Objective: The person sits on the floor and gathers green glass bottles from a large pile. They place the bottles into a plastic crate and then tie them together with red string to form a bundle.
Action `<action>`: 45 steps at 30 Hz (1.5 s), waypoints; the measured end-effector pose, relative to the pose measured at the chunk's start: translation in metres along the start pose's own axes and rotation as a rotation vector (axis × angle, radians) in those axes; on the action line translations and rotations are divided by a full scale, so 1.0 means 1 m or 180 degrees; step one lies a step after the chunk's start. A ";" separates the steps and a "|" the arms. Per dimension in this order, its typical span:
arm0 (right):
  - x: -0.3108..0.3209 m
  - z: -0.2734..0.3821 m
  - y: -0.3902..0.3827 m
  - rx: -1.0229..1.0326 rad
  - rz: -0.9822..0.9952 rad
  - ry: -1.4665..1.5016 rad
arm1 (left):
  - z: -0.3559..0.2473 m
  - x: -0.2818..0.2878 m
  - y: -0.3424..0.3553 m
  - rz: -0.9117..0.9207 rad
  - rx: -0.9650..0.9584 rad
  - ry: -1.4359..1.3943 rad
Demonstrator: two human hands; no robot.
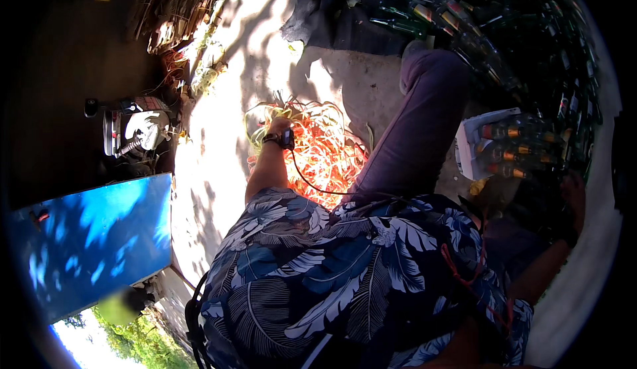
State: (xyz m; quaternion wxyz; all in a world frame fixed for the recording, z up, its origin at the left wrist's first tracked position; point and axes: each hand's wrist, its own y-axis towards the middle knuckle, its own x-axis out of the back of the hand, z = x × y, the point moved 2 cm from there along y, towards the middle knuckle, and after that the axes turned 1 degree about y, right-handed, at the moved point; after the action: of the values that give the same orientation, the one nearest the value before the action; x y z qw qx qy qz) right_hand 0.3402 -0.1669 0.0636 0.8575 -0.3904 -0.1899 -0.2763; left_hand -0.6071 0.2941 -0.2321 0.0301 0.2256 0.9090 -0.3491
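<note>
My left hand (281, 124) reaches down to a heap of thin orange-red strips (325, 150) on the ground. It looks closed around some yellow-green strips (286, 111) at the far edge of the heap, though its fingers hardly show. A small black device (287, 139) is strapped to that wrist, with a black cable running from it towards my body. Off to the far right, my right hand (572, 193) is in shadow beside several bottles (514, 150) with orange and yellow labels. Its fingers are too dark to make out.
A white carton (470, 145) holds or backs those bottles. Many dark glass bottles (458, 17) lie piled at the far right, near a black sheet (345, 30). My bent leg (418, 117) rises between heap and carton. Left are a blue panel (99, 229) and a machine (146, 127).
</note>
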 end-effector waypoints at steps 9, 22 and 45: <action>0.003 -0.034 0.009 -0.0109 -0.0163 0.0421 | 0.157 -0.072 -0.029 -0.0862 0.0860 0.0578; 0.001 -0.051 0.004 0.0166 0.0055 -0.0242 | 0.118 0.030 -0.154 -0.4067 0.0521 0.3043; -0.010 -0.040 0.000 -0.0169 0.0087 0.0590 | -0.012 -0.050 -0.052 -0.2957 0.0412 0.3948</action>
State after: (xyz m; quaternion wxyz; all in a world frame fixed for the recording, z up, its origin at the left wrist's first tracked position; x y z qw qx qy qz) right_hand 0.3370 -0.1954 0.0334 0.8644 -0.3882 -0.0969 -0.3044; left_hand -0.5837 0.2482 -0.1807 -0.6467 -0.0231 0.7388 -0.1882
